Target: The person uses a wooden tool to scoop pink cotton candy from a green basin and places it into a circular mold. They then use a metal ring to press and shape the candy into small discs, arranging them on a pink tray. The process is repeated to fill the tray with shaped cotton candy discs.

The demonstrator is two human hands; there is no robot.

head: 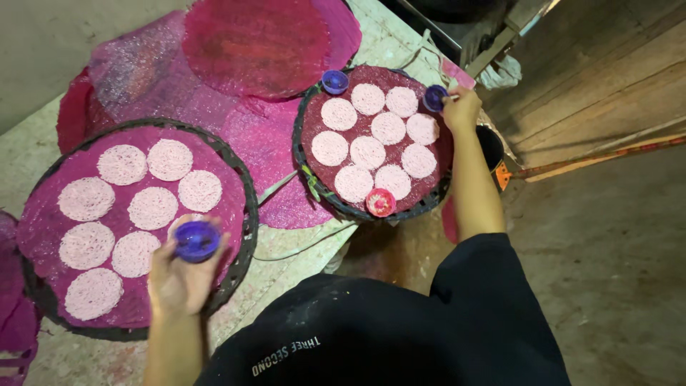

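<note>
Currently, the left hand [179, 275] grips a blue cup [196, 240] above the left tray [246, 193]. The right hand [462, 107] pinches another blue cup [434, 97] at the right tray [304, 171] rim.

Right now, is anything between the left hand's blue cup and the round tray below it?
Nothing visible. The left hand holds the small blue plastic cup directly over the round woven tray lined with magenta mesh, above a partly covered pale pink lacy disc.

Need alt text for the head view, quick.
Seen from above, the left hand holds a blue cup over the left tray of pale round discs. The right hand grips another blue cup at the right tray's far rim.
</note>
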